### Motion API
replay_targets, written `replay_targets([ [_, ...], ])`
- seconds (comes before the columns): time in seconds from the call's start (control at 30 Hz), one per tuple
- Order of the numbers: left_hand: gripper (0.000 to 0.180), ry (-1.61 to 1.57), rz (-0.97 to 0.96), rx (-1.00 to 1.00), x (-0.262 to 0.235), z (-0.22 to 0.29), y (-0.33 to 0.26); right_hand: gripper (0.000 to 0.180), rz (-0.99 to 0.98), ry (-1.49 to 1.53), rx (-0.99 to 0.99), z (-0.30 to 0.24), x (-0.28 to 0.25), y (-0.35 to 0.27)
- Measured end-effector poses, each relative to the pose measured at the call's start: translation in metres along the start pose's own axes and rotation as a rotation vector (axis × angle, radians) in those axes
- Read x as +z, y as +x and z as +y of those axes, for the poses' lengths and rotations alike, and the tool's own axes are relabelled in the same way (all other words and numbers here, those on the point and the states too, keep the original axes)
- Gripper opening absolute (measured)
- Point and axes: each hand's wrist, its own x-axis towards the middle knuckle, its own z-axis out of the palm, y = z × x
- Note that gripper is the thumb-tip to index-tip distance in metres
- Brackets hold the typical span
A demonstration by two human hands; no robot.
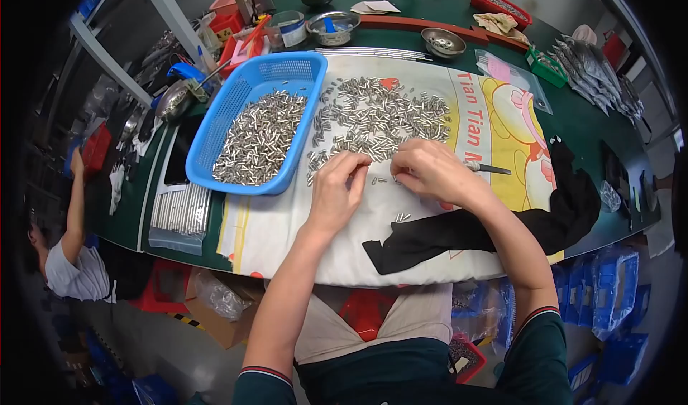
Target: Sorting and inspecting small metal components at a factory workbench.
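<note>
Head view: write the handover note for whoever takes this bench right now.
Left hand: fingers curled on the white cloth, fingertips at the loose metal pins; grip unclear.
Right hand: on the cloth beside the left, a thin dark-handled tool poking out from under it.
Blue basket: left of the pile, about half full of pins.
Done: many pins are in the basket.
Left: a wide spread of pins lies on the cloth, plus a few near the black fabric.

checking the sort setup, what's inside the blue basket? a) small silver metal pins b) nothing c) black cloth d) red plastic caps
a: the blue basket holds a heap of small silver pins, like those loose on the white cloth.
</note>
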Motion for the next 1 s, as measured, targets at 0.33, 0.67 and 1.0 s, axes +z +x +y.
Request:
replay_targets([
  [0.33,0.009,0.165,-0.108,0.085,0.005,-0.001,-0.004,0.007,0.302,-0.021,-0.042,-0.001,0.043,-0.001],
  [0.67,0.008,0.272,-0.126,0.119,0.013,0.003,-0.006,0.013,0.166,0.266,0.286,0.019,-0.001,-0.012],
  [1.0,0.011,0.564,-0.256,0.136,0.017,0.014,-0.009,0.005,0.181,0.039,-0.016,0.012,0.014,-0.017],
])
